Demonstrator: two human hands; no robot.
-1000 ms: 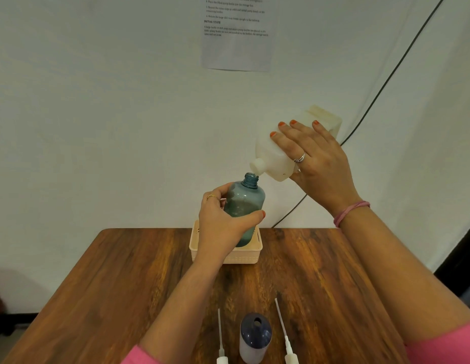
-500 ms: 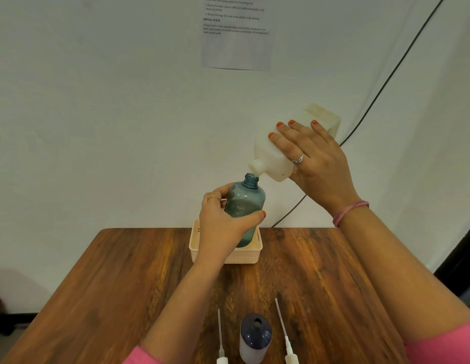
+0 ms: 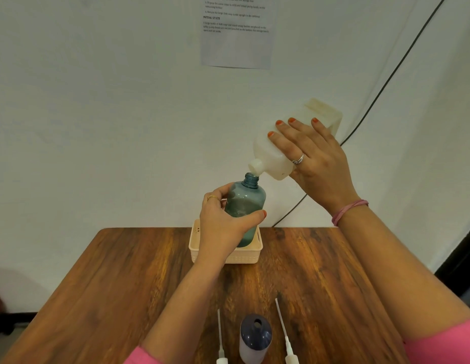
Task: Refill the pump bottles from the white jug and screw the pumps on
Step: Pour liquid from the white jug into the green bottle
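Nearest us, at six o'clock on the brown wooden table (image 3: 320, 271), stands a dark-topped open bottle (image 3: 255, 337) between two white pump heads (image 3: 220, 340) (image 3: 286, 334). Beyond, our left hand (image 3: 223, 222) wraps the translucent blue-green bottle (image 3: 245, 203) above the cream basket (image 3: 251, 254). At one o'clock, our right hand (image 3: 315, 158) clasps the tilted white plastic jug (image 3: 278, 148), spout at the bottle's mouth.

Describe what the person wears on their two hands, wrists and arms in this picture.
Both forearms are bare, with pink sleeves showing only at the bottom edge. The left hand has a gold ring and an orange-painted thumbnail. The right hand has a silver ring, orange-painted nails and a pink band looped around the wrist.
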